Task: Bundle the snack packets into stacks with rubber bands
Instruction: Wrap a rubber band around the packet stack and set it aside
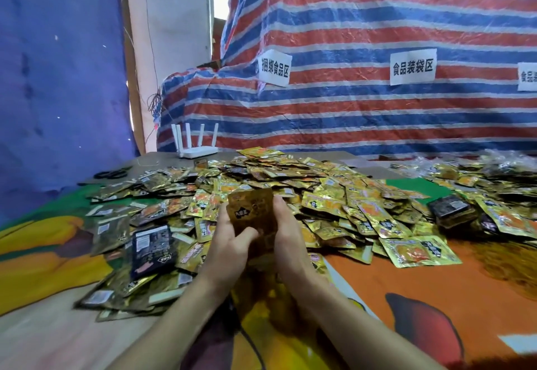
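Packet stack (251, 211), brown-gold, stands upright between both hands, near centre, just above the desk (406, 282). Left hand (229, 241) grips its left edge, thumb curled across the front face. Right hand (286, 230) clamps the right edge, fingers behind the stack, mostly hidden. Can't see a rubber band on it.

Loose pile (290, 177) of gold packets lies just beyond the hands and spreads right. Darker packets (154, 250) lie fanned out on the left, some face down. More packets sit at the far right. Desk has an orange, green and yellow printed cloth.

Far left: white router (197, 148) with upright antennas, black scissors (112, 173) near it. Behind: red-blue-white striped tarp (348, 20) with paper signs (412, 68).
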Tool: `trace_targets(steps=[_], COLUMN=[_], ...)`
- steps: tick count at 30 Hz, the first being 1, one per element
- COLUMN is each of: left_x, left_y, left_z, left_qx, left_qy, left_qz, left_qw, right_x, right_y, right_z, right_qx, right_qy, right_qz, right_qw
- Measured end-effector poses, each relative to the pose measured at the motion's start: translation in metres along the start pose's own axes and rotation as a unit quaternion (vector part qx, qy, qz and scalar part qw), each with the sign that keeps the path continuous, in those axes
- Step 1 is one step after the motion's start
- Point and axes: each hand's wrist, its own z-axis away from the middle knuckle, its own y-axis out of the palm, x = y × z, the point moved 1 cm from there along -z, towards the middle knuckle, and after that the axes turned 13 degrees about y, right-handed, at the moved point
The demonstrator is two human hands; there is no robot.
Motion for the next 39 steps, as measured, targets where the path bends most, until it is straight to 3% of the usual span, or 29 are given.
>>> trace_targets(steps=[8, 13, 15, 18, 25, 28, 30, 33, 36, 39], left_x=[-0.007, -0.006, -0.004, -0.002, 0.009, 0.007, 0.002, -0.002, -0.003, -0.001], left_y=[0.0, 0.003, 0.005, 0.006, 0.006, 0.005, 0.002, 0.001, 0.002, 0.002], left_z=[0.005, 0.003, 0.003, 0.005, 0.008, 0.007, 0.005, 0.002, 0.002, 0.002], left_qx=[0.073, 0.118, 0.118, 0.076, 0.139, 0.093, 0.059, 0.019, 0.006, 0.014], left_qy=[0.136, 0.107, 0.072, 0.056, 0.03, 0.062, 0.091, 0.088, 0.089, 0.082], left_qz=[-0.141, -0.086, -0.064, -0.067, -0.1, -0.092, -0.097, -0.056, -0.048, -0.063], left_qw=[0.978, 0.983, 0.988, 0.993, 0.985, 0.99, 0.989, 0.994, 0.995, 0.995], right_x=[0.007, 0.003, 0.0, 0.001, 0.031, 0.05, 0.063, 0.078, 0.085, 0.082], right_y=[-0.005, -0.008, -0.006, -0.007, -0.059, -0.117, -0.162, -0.23, -0.28, -0.305], right_z=[0.002, -0.007, -0.006, -0.007, 0.02, 0.033, 0.043, 0.057, 0.07, 0.075], right_qx=[-0.002, 0.04, 0.057, 0.014, -0.102, -0.168, -0.233, -0.306, -0.32, -0.321], right_qy=[0.006, 0.095, 0.11, 0.115, -0.012, -0.038, -0.028, 0.053, 0.146, 0.164], right_qz=[-0.024, -0.104, -0.082, -0.009, 0.165, 0.282, 0.383, 0.49, 0.578, 0.617], right_qw=[1.0, 0.989, 0.989, 0.993, 0.981, 0.944, 0.893, 0.815, 0.737, 0.699])
